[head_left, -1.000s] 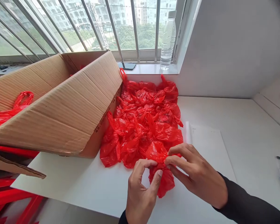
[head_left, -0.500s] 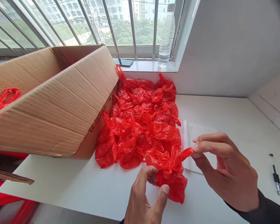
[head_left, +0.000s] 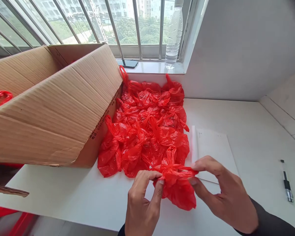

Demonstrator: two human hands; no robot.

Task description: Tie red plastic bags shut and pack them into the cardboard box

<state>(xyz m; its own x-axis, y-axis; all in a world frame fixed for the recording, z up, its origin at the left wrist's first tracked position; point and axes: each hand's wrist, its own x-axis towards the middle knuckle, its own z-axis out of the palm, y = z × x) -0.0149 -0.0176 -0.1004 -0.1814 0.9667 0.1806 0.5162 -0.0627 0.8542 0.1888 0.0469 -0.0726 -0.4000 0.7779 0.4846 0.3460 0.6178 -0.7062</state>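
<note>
A knotted red plastic bag (head_left: 180, 194) rests at the table's front, between my two hands. With thumb and forefinger, my left hand (head_left: 143, 201) pinches a gathered piece on its left side. My right hand (head_left: 225, 193) grips the right end of the same tied top. A loop of the bag stands up between them. Whatever the bag contains is hidden by the crumpled film. Just behind it, several other tied red bags (head_left: 140, 132) lie packed together in rows on the white table.
A large open cardboard box (head_left: 54, 114) stands tilted at left, a red handle showing over its side. A notebook (head_left: 215, 150) and a pen (head_left: 287, 183) lie at right. On the windowsill are a phone (head_left: 129, 63) and a water bottle (head_left: 174, 37). Metal bars cross the window.
My left hand has closed from an open pose onto the bag's left side. My right hand has moved slightly down and left, still gripping. The bag's top is now stretched sideways.
</note>
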